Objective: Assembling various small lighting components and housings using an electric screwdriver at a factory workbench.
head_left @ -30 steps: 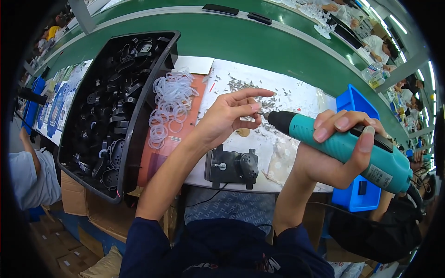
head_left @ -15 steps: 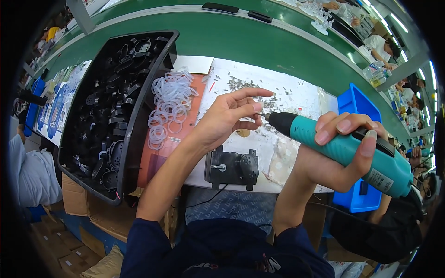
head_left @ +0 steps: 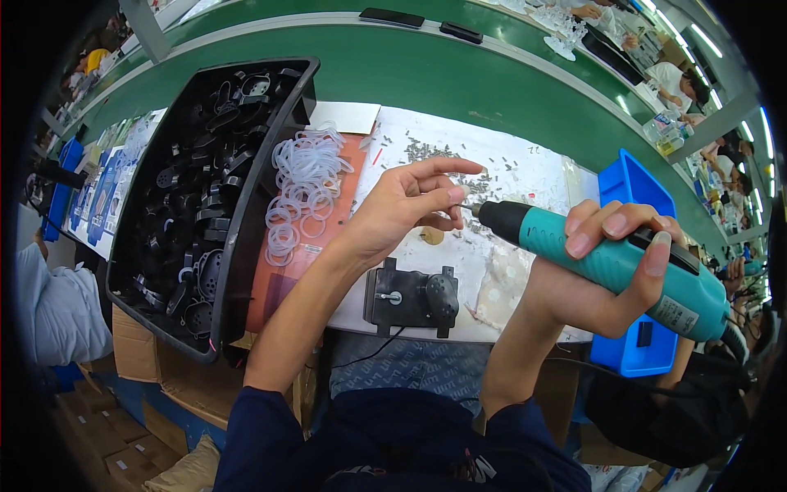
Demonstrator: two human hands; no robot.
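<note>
The right hand (head_left: 607,307) has its fingers wrapped round a teal, tube-shaped power driver (head_left: 549,234); the left hand (head_left: 392,205) pinches near its thin tip, its hold too small to tell. The driver is off the black plastic block (head_left: 410,310) near on the bench (head_left: 361,70), and many tiny grey metal pieces (head_left: 426,152) lie unused farther off.

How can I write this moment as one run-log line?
Right hand: holds teal power driver | Left hand: at driver tip, contact unclear | Black fixture: on white surface, near side | Small grey pieces: scattered farther
</note>
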